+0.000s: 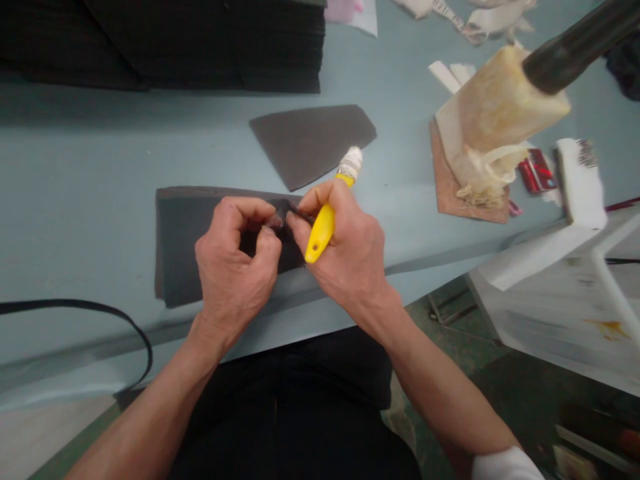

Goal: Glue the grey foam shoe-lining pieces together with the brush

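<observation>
My left hand (239, 250) is closed, thumb and fingertips pinching the edge of a dark piece of sheet material (286, 212). Close beside it, my right hand (345, 243) pinches the same piece. Tucked between the fingers of that hand is a yellow-handled brush (323, 230), its whitish end pointing up and away from me. Beneath both hands lies a short stack of dark grey sheets (183, 247). Another dark grey cut panel (313, 140) lies flat just beyond the hands. My fingers partly hide the pinched piece.
Tall stacks of black sheets (200, 47) stand at the back left. A crusted, pale plastic container (500, 100) with a dark tube sits on a brown board (447, 187) at the right. A black cord (90, 305) curves near the left front edge of the blue-grey table (90, 147).
</observation>
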### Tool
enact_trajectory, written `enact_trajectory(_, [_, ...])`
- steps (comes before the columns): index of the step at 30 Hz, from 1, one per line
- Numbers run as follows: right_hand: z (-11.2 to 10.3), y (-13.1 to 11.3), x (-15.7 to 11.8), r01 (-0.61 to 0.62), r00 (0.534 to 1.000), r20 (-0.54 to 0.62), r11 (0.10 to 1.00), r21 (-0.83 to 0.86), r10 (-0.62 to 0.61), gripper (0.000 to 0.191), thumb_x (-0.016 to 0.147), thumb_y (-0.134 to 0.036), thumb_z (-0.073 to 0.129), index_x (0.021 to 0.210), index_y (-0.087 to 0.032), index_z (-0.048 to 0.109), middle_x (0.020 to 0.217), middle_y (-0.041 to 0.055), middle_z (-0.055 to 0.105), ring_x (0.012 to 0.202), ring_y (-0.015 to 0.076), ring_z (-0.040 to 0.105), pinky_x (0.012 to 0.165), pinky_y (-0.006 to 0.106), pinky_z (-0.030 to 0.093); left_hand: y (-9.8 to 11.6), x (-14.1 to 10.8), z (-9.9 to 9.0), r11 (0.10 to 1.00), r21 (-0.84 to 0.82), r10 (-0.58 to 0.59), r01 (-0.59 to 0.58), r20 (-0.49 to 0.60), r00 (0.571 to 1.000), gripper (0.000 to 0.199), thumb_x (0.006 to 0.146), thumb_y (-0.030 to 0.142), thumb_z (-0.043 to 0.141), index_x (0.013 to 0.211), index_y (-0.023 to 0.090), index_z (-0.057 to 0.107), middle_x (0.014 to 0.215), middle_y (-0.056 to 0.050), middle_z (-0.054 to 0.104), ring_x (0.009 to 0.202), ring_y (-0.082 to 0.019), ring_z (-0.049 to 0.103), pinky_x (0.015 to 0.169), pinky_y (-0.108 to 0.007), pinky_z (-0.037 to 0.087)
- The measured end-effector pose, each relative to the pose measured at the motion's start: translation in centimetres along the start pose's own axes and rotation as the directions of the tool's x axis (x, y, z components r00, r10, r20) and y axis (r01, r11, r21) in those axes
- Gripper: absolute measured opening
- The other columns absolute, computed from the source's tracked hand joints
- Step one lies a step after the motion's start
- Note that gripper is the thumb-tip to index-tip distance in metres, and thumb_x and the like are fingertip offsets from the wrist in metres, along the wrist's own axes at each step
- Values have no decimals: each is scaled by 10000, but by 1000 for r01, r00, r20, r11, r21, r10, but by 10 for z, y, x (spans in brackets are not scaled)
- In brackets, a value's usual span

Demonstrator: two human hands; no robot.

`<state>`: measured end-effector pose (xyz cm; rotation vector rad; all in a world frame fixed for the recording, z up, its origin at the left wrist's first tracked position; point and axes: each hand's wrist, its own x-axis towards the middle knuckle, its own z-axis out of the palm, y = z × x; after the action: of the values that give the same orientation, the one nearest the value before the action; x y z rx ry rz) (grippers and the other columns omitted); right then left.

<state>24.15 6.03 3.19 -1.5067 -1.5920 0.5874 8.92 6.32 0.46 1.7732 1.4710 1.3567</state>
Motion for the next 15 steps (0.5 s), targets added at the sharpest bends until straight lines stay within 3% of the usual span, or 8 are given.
enact_trajectory(7, [3, 16, -1, 90, 996, 24, 995, 37, -91, 50, 955, -256, 547, 919, -262, 513, 775, -57, 613, 643, 110, 553, 608, 254, 399, 2, 3, -1, 1000, 0, 9, -10, 87, 996, 240, 841, 103, 561, 936, 281, 692, 916, 37, 750, 830, -173, 711, 800, -312, 583])
enact_trajectory(15, [8, 29, -4, 125, 992, 5, 987, 97, -126, 70, 986, -283, 510, 920, -258, 510, 771, -59, 601, 631, 95, 539, 635, 251, 439, 3, 1, -4, 1000, -4, -20, 21, 84, 996, 182, 873, 196, 618, 942, 273, 767, 924, 23, 792, 810, -186, 729, 779, -322, 594])
